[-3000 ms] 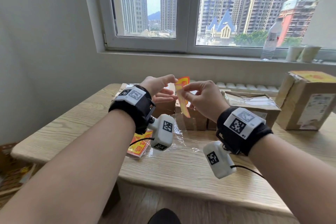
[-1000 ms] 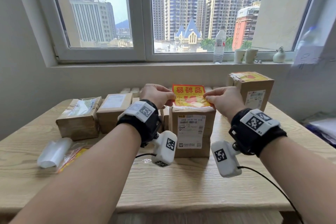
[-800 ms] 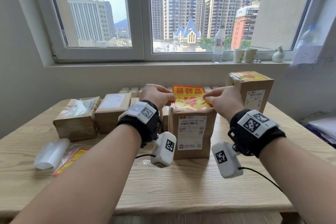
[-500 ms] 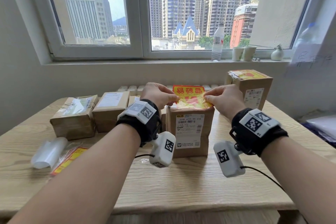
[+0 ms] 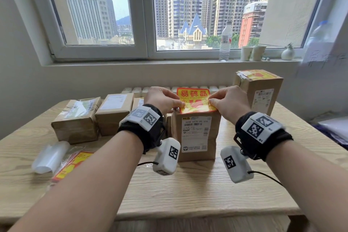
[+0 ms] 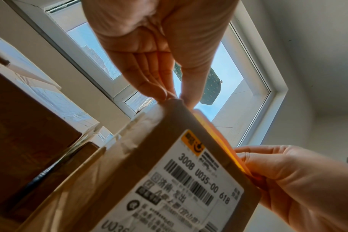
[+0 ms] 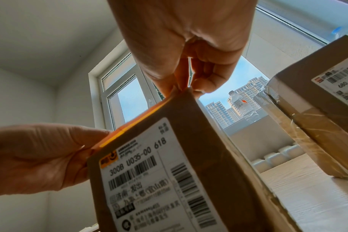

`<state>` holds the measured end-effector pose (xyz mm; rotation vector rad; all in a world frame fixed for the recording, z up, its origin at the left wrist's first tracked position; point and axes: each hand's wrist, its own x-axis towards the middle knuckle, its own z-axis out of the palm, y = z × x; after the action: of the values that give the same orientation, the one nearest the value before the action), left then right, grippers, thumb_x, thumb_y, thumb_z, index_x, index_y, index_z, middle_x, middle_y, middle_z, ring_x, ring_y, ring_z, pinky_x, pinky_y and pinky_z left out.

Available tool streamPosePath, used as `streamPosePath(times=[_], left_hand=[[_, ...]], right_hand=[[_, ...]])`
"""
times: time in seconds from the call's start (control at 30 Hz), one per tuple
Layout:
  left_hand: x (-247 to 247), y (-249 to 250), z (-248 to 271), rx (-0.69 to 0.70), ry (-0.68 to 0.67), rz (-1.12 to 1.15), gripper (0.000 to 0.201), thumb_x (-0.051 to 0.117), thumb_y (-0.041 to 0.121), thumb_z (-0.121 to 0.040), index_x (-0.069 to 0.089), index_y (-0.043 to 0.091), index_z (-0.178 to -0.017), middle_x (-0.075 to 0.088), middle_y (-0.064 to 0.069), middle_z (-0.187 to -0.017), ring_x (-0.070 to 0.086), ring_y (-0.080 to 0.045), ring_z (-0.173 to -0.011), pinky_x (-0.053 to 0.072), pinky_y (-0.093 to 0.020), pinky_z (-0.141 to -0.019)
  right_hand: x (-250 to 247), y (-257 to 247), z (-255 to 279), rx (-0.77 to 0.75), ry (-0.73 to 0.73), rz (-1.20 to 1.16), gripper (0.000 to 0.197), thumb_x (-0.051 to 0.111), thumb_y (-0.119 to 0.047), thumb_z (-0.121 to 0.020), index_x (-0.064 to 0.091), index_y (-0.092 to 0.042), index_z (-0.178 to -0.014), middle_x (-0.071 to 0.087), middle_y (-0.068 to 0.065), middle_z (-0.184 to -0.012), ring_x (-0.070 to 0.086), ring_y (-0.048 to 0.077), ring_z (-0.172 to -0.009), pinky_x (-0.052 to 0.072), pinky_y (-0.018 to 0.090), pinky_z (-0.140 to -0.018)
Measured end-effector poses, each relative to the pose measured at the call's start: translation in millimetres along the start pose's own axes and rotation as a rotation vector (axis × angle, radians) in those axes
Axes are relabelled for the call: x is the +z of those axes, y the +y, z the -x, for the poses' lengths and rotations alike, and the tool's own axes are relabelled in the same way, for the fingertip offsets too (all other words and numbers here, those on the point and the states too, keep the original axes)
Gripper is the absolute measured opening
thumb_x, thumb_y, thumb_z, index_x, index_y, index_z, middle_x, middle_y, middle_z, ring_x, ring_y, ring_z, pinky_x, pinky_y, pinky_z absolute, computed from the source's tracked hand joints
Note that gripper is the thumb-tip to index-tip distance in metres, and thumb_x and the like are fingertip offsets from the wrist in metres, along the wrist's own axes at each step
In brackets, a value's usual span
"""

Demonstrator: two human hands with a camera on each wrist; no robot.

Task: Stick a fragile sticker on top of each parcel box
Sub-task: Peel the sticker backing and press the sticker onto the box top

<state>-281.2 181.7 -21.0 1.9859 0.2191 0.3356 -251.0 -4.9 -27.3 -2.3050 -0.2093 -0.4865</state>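
both forearms reached forward side by side over the table [image 5: 169, 194], wrists level, knuckles up. the left hand [image 5: 162, 100] pinched the near left corner of the sticker [image 5: 195, 100] between thumb and curled fingers; the right hand [image 5: 228, 101] pinched the near right corner the same way. between the two hands the sticker (red and yellow, printed side up) lay over the top of the upright box [image 5: 196, 135], its near edge at the box's front top edge and its far edge tipped up toward the window. whether it was pressed flat could not be told. from the left wrist view the fingertips [image 6: 161, 94] met right at the box's upper corner, with the sticker's orange edge running along the top rim to the other hand.

just left of the left hand stood two lower boxes [image 5: 98, 117], close together. right of the right hand, a little apart, stood a tall box [image 5: 260, 92] already carrying a sticker on top. below the left forearm lay a sticker pack [image 5: 72, 162] and a curled backing sheet [image 5: 49, 156]. bare tabletop lay under and in front of both wrists.
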Motion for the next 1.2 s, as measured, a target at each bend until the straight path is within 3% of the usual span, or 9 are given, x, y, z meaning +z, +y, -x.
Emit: streamPosePath(times=[0.3, 0.47, 0.7, 0.87, 1.0, 1.1, 1.2], left_hand=[[1.5, 2.9, 0.0, 0.005, 0.018, -0.065, 0.018, 0.085, 0.020, -0.068, 0.074, 0.015, -0.081, 0.070, 0.004, -0.083, 0.063, -0.004, -0.076, 0.048, -0.016, -0.054], [4.4, 2.6, -0.3, 0.026, 0.073, -0.146, 0.017, 0.085, 0.026, -0.066, 0.074, 0.020, -0.078, 0.070, 0.009, -0.082, 0.063, -0.003, -0.078, 0.051, -0.020, -0.063], [6.4, 1.6, -2.3, 0.025, 0.087, -0.194, 0.015, 0.084, 0.027, -0.067, 0.072, 0.022, -0.076, 0.069, 0.008, -0.084, 0.062, -0.006, -0.081, 0.053, -0.023, -0.066], [7.0, 1.2, -2.2, 0.053, 0.098, -0.244, 0.018, 0.085, 0.028, -0.066, 0.073, 0.023, -0.078, 0.068, 0.010, -0.083, 0.059, -0.002, -0.079, 0.041, -0.016, -0.053], [7.5, -0.5, -3.7, 0.075, 0.113, -0.268, 0.018, 0.086, 0.028, -0.064, 0.072, 0.023, -0.075, 0.069, 0.009, -0.086, 0.062, -0.005, -0.083, 0.048, -0.019, -0.063], [10.8, -1.3, -3.7, 0.101, 0.125, -0.303, 0.020, 0.086, 0.030, -0.062, 0.070, 0.025, -0.075, 0.067, 0.007, -0.091, 0.061, -0.008, -0.088, 0.050, -0.023, -0.071], [9.7, -1.5, -3.1, 0.114, 0.155, -0.346, 0.029, 0.086, 0.033, -0.062, 0.069, 0.028, -0.086, 0.052, 0.005, -0.108, 0.050, -0.011, -0.095, 0.042, -0.023, -0.076]], right_hand=[[0.4, -1.1, -0.3, -0.010, -0.008, 0.039, 0.010, 0.070, -0.020, -0.083, 0.079, -0.021, -0.088, 0.074, -0.004, -0.096, 0.063, 0.012, -0.094, 0.051, 0.031, -0.091], [0.0, -2.7, 2.3, -0.051, -0.025, 0.092, 0.010, 0.070, -0.021, -0.083, 0.078, -0.021, -0.088, 0.074, -0.005, -0.095, 0.062, 0.011, -0.092, 0.050, 0.026, -0.087], [1.1, -3.5, 4.2, -0.080, -0.044, 0.112, 0.011, 0.073, -0.025, -0.082, 0.078, -0.019, -0.090, 0.073, -0.005, -0.094, 0.059, 0.007, -0.087, 0.040, 0.020, -0.079], [2.5, -4.1, 5.0, -0.092, -0.043, 0.130, 0.012, 0.074, -0.027, -0.081, 0.077, -0.019, -0.090, 0.072, -0.004, -0.094, 0.060, 0.009, -0.088, 0.042, 0.021, -0.080], [3.5, -4.2, 6.1, -0.090, -0.030, 0.144, 0.015, 0.076, -0.032, -0.078, 0.075, -0.021, -0.090, 0.069, -0.002, -0.096, 0.060, 0.012, -0.092, 0.044, 0.024, -0.081], [3.1, -3.9, 7.5, -0.081, -0.029, 0.177, 0.021, 0.075, -0.037, -0.077, 0.072, -0.024, -0.093, 0.050, 0.000, -0.101, 0.051, 0.015, -0.096, 0.041, 0.027, -0.087], [1.0, -2.0, 10.1, -0.067, -0.062, 0.207, 0.027, 0.072, -0.044, -0.078, 0.070, -0.026, -0.097, 0.042, 0.001, -0.104, 0.051, 0.019, -0.105, 0.042, 0.035, -0.099]])
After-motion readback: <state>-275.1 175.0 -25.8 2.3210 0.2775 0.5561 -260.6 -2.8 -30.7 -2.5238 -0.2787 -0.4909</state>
